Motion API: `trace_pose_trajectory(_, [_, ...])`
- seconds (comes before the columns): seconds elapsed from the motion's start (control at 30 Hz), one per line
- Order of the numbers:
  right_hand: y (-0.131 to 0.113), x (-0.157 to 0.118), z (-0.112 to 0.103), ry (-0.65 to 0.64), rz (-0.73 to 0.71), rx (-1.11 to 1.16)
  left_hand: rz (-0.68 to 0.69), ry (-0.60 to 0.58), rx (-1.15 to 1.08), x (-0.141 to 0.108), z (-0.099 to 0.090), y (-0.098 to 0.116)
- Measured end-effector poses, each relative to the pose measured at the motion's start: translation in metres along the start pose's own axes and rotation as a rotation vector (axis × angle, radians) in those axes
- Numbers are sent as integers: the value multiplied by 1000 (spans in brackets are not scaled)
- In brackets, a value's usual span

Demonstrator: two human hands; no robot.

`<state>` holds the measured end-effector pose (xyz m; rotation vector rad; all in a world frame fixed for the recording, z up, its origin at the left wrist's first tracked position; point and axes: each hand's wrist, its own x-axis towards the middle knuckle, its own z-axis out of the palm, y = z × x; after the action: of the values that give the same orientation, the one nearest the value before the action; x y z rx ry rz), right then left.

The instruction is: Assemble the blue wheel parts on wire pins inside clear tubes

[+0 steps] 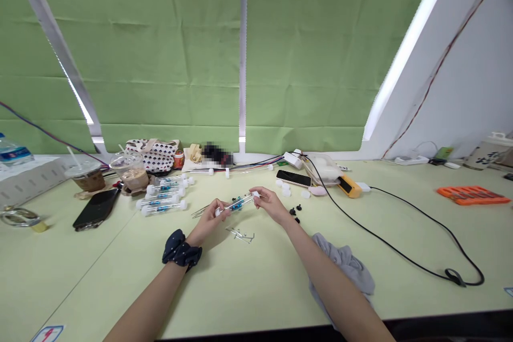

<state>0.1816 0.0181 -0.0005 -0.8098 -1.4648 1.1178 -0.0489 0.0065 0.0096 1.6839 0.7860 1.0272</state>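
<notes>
Between my two hands, above the table, is a clear tube (245, 201) with white end caps and blue pieces inside or behind its middle; which, I cannot tell. My left hand (212, 215) closes on its lower left end, and my right hand (269, 204) pinches the white cap at its raised right end. Thin metal rods (199, 212) lie beside my left hand. Below the tube are several bent silver metal pieces (241, 235). To the right of my right hand are small black parts (294, 212) and white caps (285, 188). Several similar capped tubes (163, 204) are piled on the left.
A black phone (96, 208) and drink cups (134, 176) stand left. At the back are another phone (294, 178) and a yellow device (349, 186). A black cable (385, 245) loops right, near an orange tray (473, 195). Grey cloth (348, 267) lies under my right forearm.
</notes>
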Motion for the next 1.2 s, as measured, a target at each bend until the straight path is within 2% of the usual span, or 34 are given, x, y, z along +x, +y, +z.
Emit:
trace_pose_trajectory(0.13, [2,0,1,7,-4,-14,23,-33,120,0,0,1])
trace_pose_trajectory(0.4, [-3,-2,-5,-32,24,-59,115,-13,336,0,-1,3])
trace_pose_trajectory(0.57, [-8,-2,-8,-72,26,-117,142,-15,328,0,2,0])
trace_pose_trajectory(0.73, [-3,-1,-6,-80,39,-182,138,9,349,0,3,-6])
trace_pose_trajectory(0.93, [1,-1,2,-31,39,-50,127,47,309,1,4,-11])
trace_pose_trajectory(1.1, [9,1,6,20,21,-55,120,77,314,1,5,-15])
trace_pose_trajectory(1.2, [11,1,9,9,15,-73,132,73,352,1,0,-11])
